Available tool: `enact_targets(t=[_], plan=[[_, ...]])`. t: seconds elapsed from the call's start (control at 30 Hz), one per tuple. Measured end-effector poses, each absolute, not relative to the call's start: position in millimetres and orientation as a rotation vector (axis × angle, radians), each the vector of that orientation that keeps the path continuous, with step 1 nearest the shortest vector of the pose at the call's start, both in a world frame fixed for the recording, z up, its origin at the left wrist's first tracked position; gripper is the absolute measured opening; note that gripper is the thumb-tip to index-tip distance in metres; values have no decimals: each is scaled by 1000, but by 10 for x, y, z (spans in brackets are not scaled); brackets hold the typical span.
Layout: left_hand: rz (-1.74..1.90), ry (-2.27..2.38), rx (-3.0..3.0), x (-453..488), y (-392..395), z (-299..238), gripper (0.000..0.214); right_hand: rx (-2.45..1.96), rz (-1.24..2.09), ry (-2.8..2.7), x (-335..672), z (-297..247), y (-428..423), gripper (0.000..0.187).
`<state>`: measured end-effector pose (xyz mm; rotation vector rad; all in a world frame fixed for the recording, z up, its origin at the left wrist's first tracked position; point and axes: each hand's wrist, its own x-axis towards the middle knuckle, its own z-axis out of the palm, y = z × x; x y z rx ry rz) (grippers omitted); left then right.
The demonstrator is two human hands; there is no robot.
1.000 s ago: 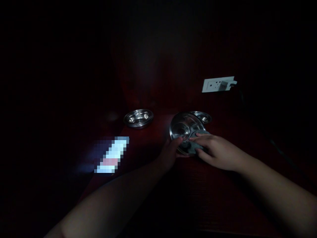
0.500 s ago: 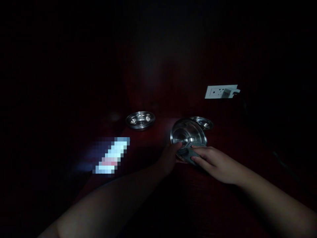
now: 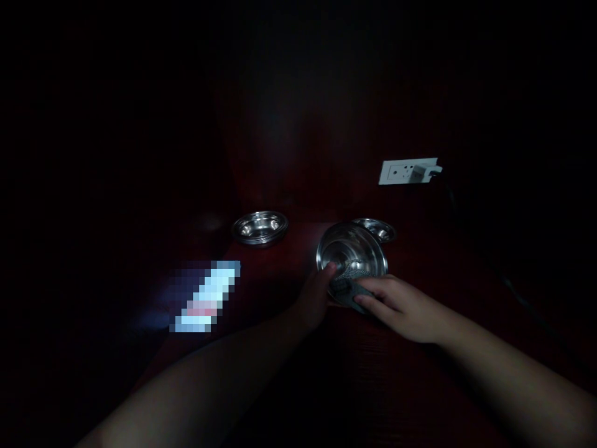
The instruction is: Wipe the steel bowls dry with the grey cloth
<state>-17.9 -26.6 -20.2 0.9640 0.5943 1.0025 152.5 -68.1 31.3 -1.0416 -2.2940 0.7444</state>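
Note:
The scene is very dark. My left hand (image 3: 317, 295) grips the near left rim of a tilted steel bowl (image 3: 354, 252), thumb on its inside. My right hand (image 3: 396, 302) presses a grey patterned cloth (image 3: 352, 283) against the bowl's lower inside, fingers closed over the cloth. The bowl stands on edge above a dark red wooden tabletop (image 3: 289, 267).
A stack of steel bowls (image 3: 260, 227) sits at the back left, another steel bowl (image 3: 380, 229) just behind the held one. A glowing blurred screen (image 3: 208, 298) lies at the left. A white wall socket (image 3: 405, 171) with a plug and cable is at the right.
My right hand with the cloth has slid down and left across the bowl's inside. The bowl has tilted slightly, and the view shifted a little.

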Motion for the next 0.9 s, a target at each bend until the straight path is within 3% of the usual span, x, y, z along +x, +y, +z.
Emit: enact_targets(t=[0.4, 0.9], plan=[[985, 568, 977, -180, -270, -191, 61, -1195, 469, -2404, 1565, 397, -677, 15], [1000, 574, 965, -182, -285, -140, 67, -1214, 381, -2438, 1574, 361, -659, 16]])
